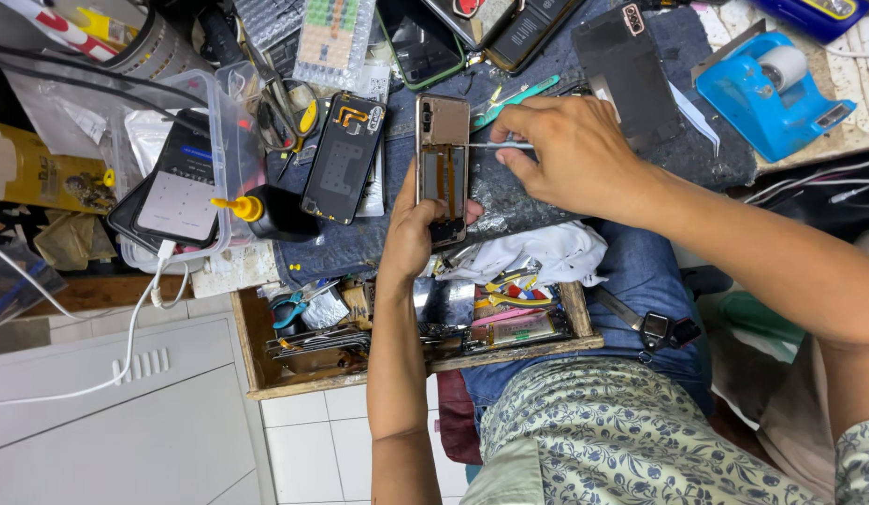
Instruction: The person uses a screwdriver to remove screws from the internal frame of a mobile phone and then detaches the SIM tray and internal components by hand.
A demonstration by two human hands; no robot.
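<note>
My left hand [411, 234] grips the lower end of an opened phone frame [442, 159], its back off and an orange flex strip showing inside. My right hand [565, 154] pinches a thin metal tool [495, 146], whose tip touches the phone's right edge. Both hands hover over a dark blue work mat [397, 248]. A black phone back cover [343, 157] with an orange flex lies just left of the open phone.
A clear plastic box [219, 140] holds a phone [177, 182] at left, next to a black bottle with yellow nozzle [266, 210]. A wooden drawer [257, 355] of tools sits below the hands. A blue tape dispenser [766, 89] stands top right; more phones lie along the top.
</note>
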